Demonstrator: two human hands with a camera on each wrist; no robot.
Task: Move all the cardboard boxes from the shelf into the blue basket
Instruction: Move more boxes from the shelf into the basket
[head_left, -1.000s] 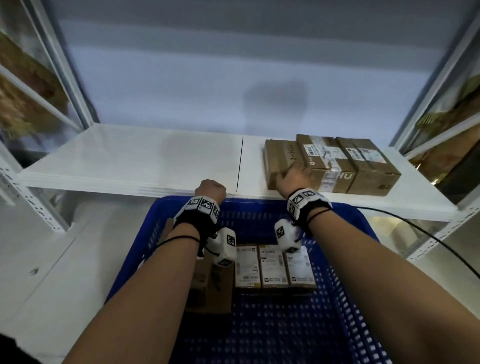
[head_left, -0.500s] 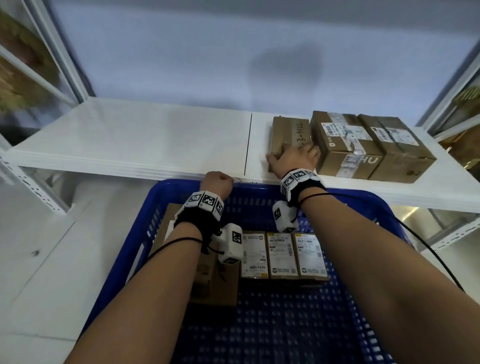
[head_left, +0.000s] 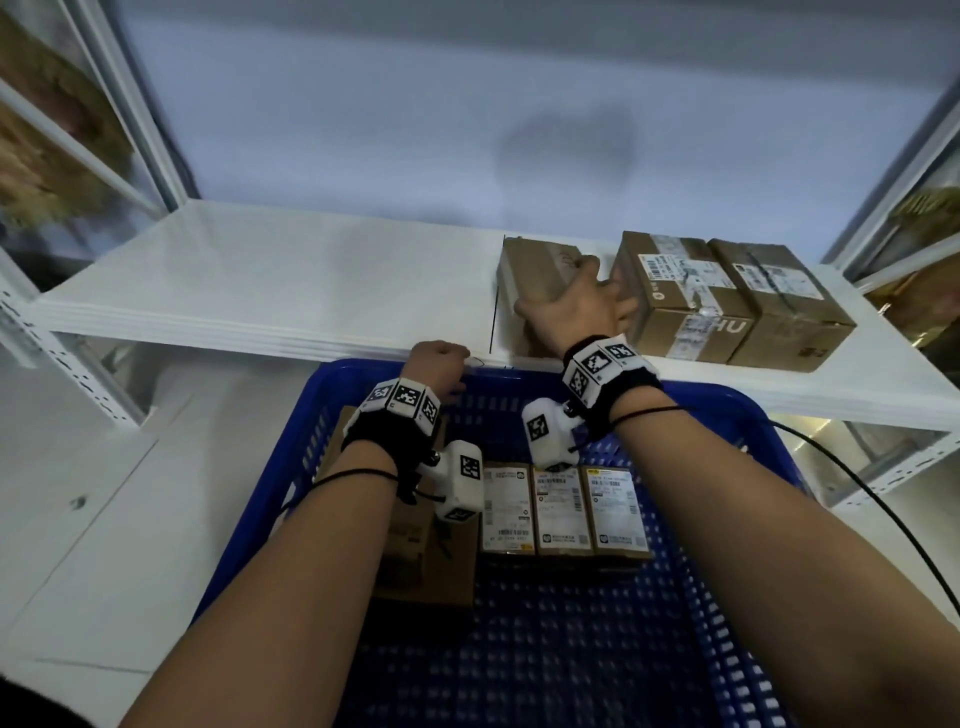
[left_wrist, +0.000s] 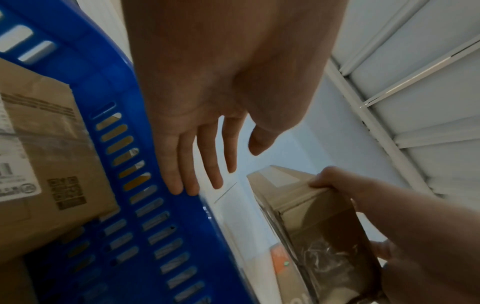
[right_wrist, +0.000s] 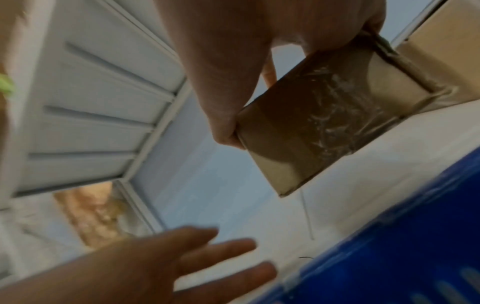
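Note:
Three brown cardboard boxes stand on the white shelf (head_left: 260, 291) at the right. My right hand (head_left: 582, 296) grips the leftmost box (head_left: 530, 265), with its fingers in the gap beside the middle box (head_left: 675, 291). The third box (head_left: 779, 301) touches the middle one. The right wrist view shows the thumb (right_wrist: 226, 131) and fingers clamped across the taped end of the held box (right_wrist: 324, 123). My left hand (head_left: 441, 364) hovers at the far rim of the blue basket (head_left: 727, 400); its fingers (left_wrist: 202, 164) are straight and hold nothing.
Inside the basket lie three small labelled boxes (head_left: 561, 509) side by side and a flatter cardboard box (head_left: 431, 571) under my left wrist. A black cable (head_left: 883, 519) runs off my right wrist. White shelf uprights (head_left: 156, 130) stand on both sides.
My right hand has slipped its fingers between the leftmost box and its neighbour and taken hold; a gap has opened between them. My left hand stays at the basket rim.

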